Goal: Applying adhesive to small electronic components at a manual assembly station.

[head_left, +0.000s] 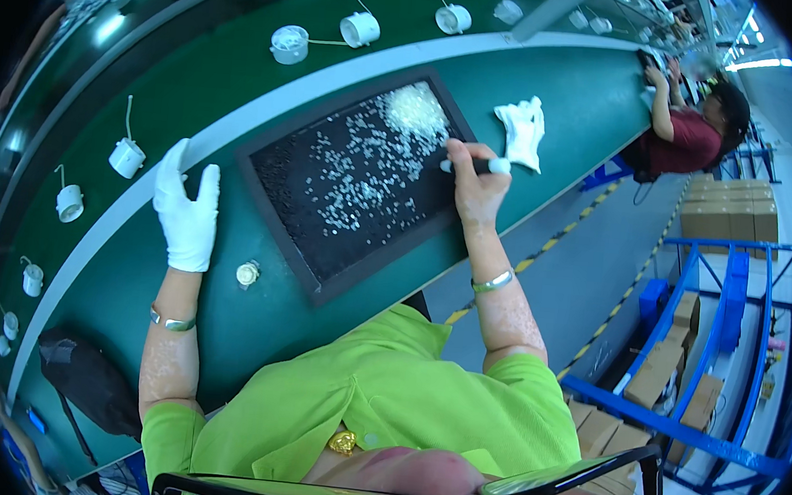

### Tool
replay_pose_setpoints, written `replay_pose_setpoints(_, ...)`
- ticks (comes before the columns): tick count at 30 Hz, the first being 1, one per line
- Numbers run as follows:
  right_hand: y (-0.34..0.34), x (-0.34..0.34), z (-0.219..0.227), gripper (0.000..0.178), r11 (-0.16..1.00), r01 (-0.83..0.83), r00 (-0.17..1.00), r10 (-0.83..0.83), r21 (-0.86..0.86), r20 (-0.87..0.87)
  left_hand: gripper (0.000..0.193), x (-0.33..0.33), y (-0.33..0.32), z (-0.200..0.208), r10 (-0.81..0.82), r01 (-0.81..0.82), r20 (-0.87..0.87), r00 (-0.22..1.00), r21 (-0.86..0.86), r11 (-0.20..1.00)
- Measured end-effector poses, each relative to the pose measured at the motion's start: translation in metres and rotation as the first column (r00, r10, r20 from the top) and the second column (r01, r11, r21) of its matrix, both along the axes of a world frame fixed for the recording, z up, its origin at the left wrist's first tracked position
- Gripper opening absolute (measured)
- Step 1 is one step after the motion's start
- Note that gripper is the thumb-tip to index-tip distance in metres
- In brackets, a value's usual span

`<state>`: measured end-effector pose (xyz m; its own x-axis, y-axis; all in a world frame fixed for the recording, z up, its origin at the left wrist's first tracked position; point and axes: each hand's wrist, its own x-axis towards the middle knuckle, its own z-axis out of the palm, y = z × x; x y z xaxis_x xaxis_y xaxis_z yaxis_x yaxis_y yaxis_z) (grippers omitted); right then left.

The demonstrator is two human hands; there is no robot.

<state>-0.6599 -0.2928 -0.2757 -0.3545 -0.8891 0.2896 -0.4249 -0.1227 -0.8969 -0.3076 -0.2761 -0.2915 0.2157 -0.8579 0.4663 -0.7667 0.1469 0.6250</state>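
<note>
A dark, shallow rectangular tray (320,285) lies on the green table between my hands. Many tiny whitish pieces (356,187) are scattered across it, with a denser pile (416,108) at its far right corner. My right hand (479,194), bare, grips a black and white pen-shaped tool (497,166) above the tray's right edge. On the left, my left hand (186,217) wears a white glove and is held with thumb and fingers apart, beside the pale rail and holding nothing. A small cream-coloured round part (248,274) sits on the table between that hand and the tray.
A crumpled white glove (522,132) lies right of the tray. Beyond the curved pale rail (238,133), several white cylindrical parts with wires (360,30) stand on a green surface. A dark bag (88,381) rests at left. Another person (693,131) works at far right, near blue racks (708,421).
</note>
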Motion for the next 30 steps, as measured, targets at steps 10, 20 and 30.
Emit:
replay_pose_setpoints(10, 0.002, -0.016, -0.006, 0.038, 0.951, 0.017, 0.872, 0.137, -0.309, 0.471, 0.071, -0.039, -0.105, 0.023, -0.088, 0.078, 0.144, 0.986, 0.073, 0.994)
replay_pose_setpoints(20, 0.0, -0.011, -0.002, 0.04, 0.948, 0.006, 0.88, 0.147, -0.318, 0.452, 0.054, -0.036, -0.139, 0.011, -0.089, 0.086, 0.01, 0.996, 0.183, 0.979)
replay_pose_setpoints(30, 0.0, -0.002, 0.012, 0.044, 0.933, -0.12, 0.71, 0.32, -0.34, 0.627, 0.057, -0.02, 0.049, 0.051, -0.373, 0.373, -0.035, 0.927, 0.015, 0.928)
